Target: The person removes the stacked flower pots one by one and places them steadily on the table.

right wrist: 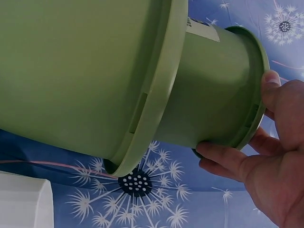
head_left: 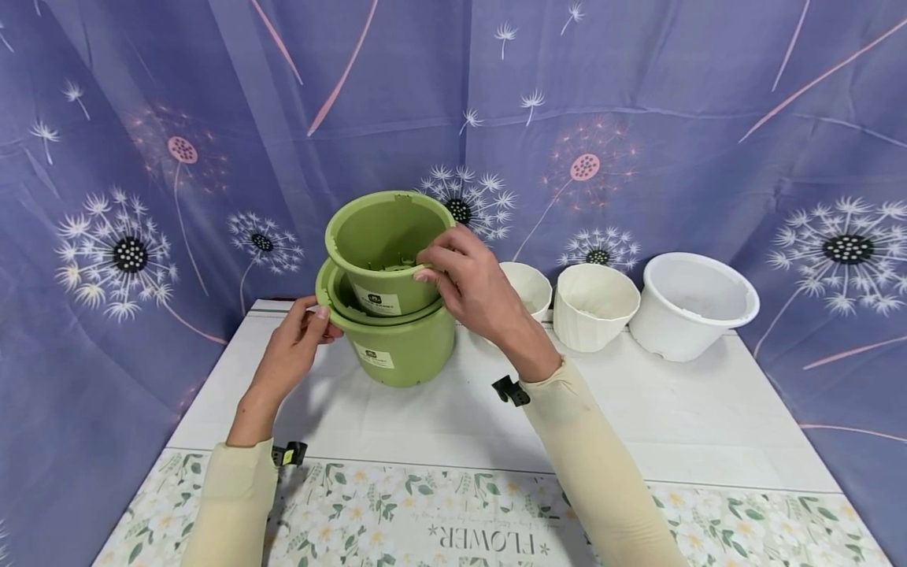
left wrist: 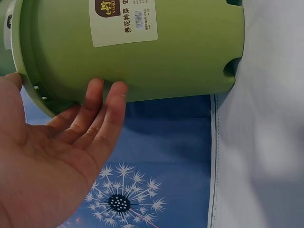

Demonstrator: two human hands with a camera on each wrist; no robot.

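Note:
A smaller green flowerpot (head_left: 418, 293) is tilted, its base down inside the mouth of a larger green flowerpot (head_left: 421, 352). My right hand (head_left: 485, 287) grips the smaller pot's rim on its right side; the right wrist view shows the thumb on the rim and fingers along the wall. The larger pot stands upright on the table, a white label (left wrist: 126, 21) on its side. At its left rim, my left hand (head_left: 286, 350) holds on with the thumb over the edge and fingers beneath. The smaller pot's base is hidden inside the larger one.
Two cream pots with fluted sides stand to the right; one (head_left: 527, 287) is partly behind my right hand, the other (head_left: 594, 307) beside it. A bigger white pot (head_left: 690, 315) is farther right. Behind them hangs a blue dandelion curtain (head_left: 397, 94). A floral cloth (head_left: 354, 512) covers the table's front.

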